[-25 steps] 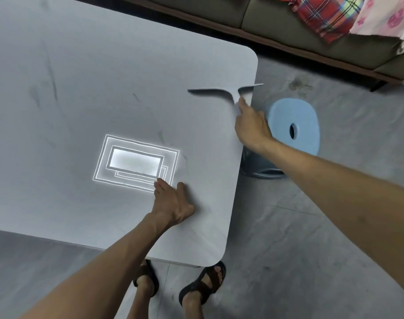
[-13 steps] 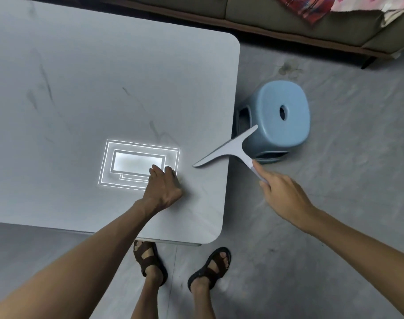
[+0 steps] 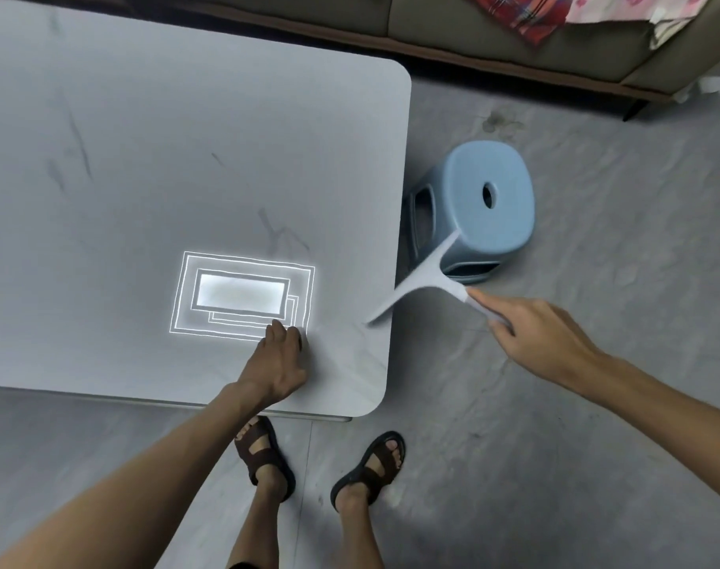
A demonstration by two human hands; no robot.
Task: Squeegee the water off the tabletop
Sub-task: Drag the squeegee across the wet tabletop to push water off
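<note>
Hands: right hand (image 3: 543, 338) grips squeegee (image 3: 428, 277) straddling the tabletop (image 3: 145, 158) edge; left hand (image 3: 278, 363) rests empty on it nearby.

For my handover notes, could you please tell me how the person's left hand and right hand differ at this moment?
The left hand rests on the tabletop and holds nothing; the right hand grips the squeegee by its handle. The left hand lies over the tabletop, while the right hand is out past its right edge, above the floor. Both are bare and reach forward.
</note>
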